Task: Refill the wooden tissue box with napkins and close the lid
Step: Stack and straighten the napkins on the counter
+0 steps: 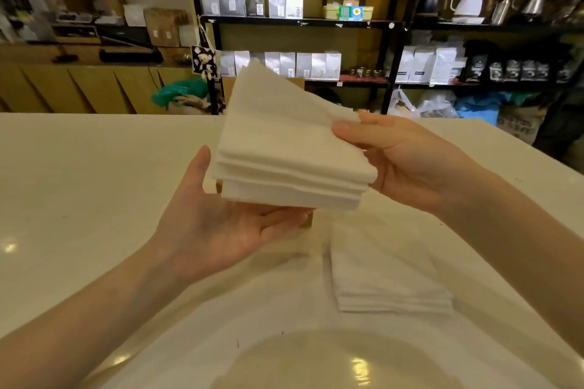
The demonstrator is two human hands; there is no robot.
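A thick stack of white napkins (284, 142) is held up above the table, tilted with its far corner raised. My left hand (221, 227) lies palm up beneath it, thumb against the left edge. On the right side, my right hand (404, 155) grips the stack, thumb on top and fingers below. The wooden tissue box (306, 220) is almost wholly hidden behind the stack and my left hand; only small brown slivers show. I cannot tell whether its lid is open.
A second, lower pile of white napkins (388, 275) lies on the cream table (79, 183) to the right front. Beyond the table's far edge stand black shelves (392, 25) with bags and kettles, and a wooden counter at the left.
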